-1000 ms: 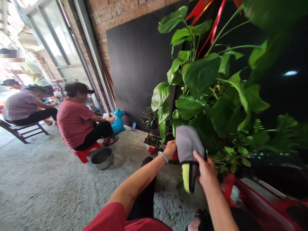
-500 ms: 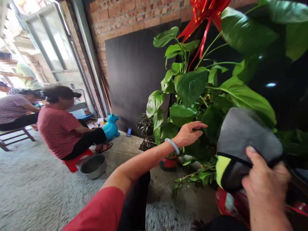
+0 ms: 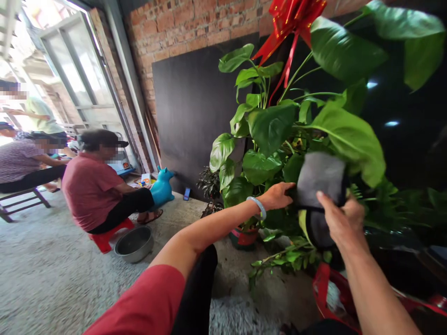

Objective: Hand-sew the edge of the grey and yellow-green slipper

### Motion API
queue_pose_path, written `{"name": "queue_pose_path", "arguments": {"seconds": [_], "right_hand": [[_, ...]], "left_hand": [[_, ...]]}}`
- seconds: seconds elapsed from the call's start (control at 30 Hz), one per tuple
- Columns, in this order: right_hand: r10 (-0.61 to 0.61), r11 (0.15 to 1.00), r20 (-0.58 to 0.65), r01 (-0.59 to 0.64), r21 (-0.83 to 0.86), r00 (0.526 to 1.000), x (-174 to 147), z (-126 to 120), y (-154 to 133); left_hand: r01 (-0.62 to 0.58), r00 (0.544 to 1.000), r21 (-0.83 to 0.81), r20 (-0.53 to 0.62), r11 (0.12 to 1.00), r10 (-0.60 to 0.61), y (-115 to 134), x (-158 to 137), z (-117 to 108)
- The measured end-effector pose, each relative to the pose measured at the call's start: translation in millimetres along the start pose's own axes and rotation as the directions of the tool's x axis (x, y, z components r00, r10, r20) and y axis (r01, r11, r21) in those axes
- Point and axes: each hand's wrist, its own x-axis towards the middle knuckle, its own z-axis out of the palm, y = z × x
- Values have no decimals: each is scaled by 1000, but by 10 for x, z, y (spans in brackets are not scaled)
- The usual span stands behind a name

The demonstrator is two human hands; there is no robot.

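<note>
My right hand (image 3: 344, 216) grips a folded grey cloth (image 3: 321, 174) with black edging and a yellow-green underside. Its thumb lies across the front, and the cloth is a little blurred. My left hand (image 3: 279, 196), with a pale bangle (image 3: 257, 207) on the wrist, reaches in from the left. Its index finger is stretched out to the cloth's left edge; whether it touches is hard to tell. Both hands are in front of a large leafy potted plant (image 3: 272, 128), and the cloth hides some of its leaves.
A red bow (image 3: 295, 23) hangs on the plant above. At lower right lies a red bag (image 3: 323, 284). Left of me are a grey basin (image 3: 134, 253), a person on a red stool (image 3: 101, 239), a blue animal figure (image 3: 162, 186) and a phone (image 3: 186, 194). More people sit and stand farther left.
My right hand has carried the cloth left and away from me, close to my left hand. My left hand has shifted slightly, its fingers now beside the cloth's edge.
</note>
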Motion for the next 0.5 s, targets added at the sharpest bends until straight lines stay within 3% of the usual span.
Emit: {"name": "queue_pose_path", "arguments": {"seconds": [0.03, 0.1, 0.17, 0.2, 0.27, 0.33, 0.37, 0.43, 0.5], "right_hand": [[115, 993, 76, -116, 6, 990, -67, -12, 75], [342, 935, 212, -353, 15, 915, -274, -103, 158], [436, 893, 210, -449, 18, 875, -438, -236, 116], [423, 901, 139, -432, 38, 895, -454, -296, 58], [232, 969, -91, -222, 109, 969, -305, -365, -72], [-55, 994, -277, 80, 80, 959, 32, -344, -126], [-139, 988, -317, 152, 16, 938, 219, -304, -97], [-88, 992, -285, 58, -114, 954, 489, -198, 76], [126, 978, -190, -154, -138, 974, 488, -114, 357]], "left_hand": [[-8, 1000, 70, -7, 998, 9, 5, -35, -67], [1, 1000, 163, -18, 987, 2, 0, -99, -202], [12, 999, 194, -33, 981, -5, -24, -143, -302], [11, 999, 198, -36, 980, -4, -39, -155, -329], [0, 1000, 188, -26, 982, 5, -67, -164, -335], [-17, 1000, 184, -5, 983, 19, -85, -162, -290], [-28, 1000, 193, 2, 981, 28, -90, -160, -258], [-49, 999, 230, 22, 972, 45, -93, -161, -198], [-62, 998, 258, 33, 964, 55, -98, -172, -169]]}}
